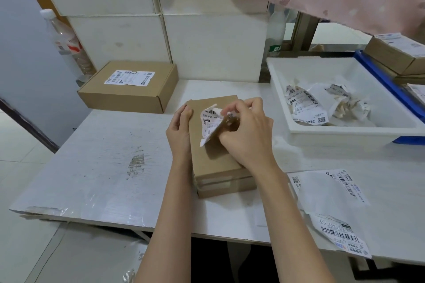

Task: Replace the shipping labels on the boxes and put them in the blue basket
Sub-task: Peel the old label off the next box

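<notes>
So we've got a small brown cardboard box point(218, 156) sitting in the middle of the white table point(103, 167), and its old shipping label point(210, 122) is half peeled, curling up off the top with brown paper stuck to its back. Our right hand point(246, 131) has its fingers curled round the loose edge of that label, pinching it. Our left hand point(180, 131) grips the left side of the box, thumb on top, fingers wrapped down the edge. Further back on the left sits a second box point(128, 92) with its label still flat on the lid. To the right there's a white tray point(340, 133) with crumpled torn-off labels point(326, 105) in it, and just behind it the blue basket point(386, 82) holding more boxes point(395, 53). Near the table's right front edge lie fresh labels point(331, 190).
</notes>
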Available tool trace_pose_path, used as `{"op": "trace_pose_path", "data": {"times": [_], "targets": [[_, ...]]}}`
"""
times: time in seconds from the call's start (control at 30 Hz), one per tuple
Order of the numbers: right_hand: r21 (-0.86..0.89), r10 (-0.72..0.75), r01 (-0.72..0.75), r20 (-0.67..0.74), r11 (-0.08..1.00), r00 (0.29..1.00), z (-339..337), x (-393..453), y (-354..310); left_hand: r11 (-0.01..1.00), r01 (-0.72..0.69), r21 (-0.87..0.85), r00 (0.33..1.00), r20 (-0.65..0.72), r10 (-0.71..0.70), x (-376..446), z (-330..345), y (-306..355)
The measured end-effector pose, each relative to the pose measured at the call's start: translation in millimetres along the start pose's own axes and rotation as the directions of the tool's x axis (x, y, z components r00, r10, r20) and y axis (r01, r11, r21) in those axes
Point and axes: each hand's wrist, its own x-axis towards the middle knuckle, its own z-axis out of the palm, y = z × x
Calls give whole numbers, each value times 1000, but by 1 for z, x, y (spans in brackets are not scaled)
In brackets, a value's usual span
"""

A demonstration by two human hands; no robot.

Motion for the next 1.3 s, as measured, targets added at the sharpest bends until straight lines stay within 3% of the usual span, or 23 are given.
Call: {"op": "trace_pose_path", "data": {"times": [0.1, 0.27, 0.6, 0.8, 1.03, 1.2, 1.3], "targets": [[-34, 8, -9, -47, 999, 999, 2, 1, 4, 1000, 1, 0, 1000, -1, -1, -2, 0, 2], [97, 87, -78, -83, 992, 993, 3, 1, 1, 1000, -6, 23, 1000, 12, 5, -2, -2, -1], [124, 170, -159, -79, 979, 982, 2, 1, 2, 999, 31, -14, 999, -20, -31, 0, -1, 1], [119, 156, -145, -84, 982, 984, 4, 3, 6, 1000, 13, 10, 1000, 2, -13, 1, -2, -2], [-15, 127, -128, -59, 992, 990, 4, 4, 6, 999, 31, -19, 1000, -3, -31, 1, -1, -1], [100, 149, -140, -92, 985, 984, 4, 3, 7, 999, 26, -33, 1000, -7, -26, 2, -1, -3], [63, 148, -142, -88, 988, 985, 4, 4, 7, 1000, 25, -15, 1000, -6, -25, 3, -2, -4]]}}
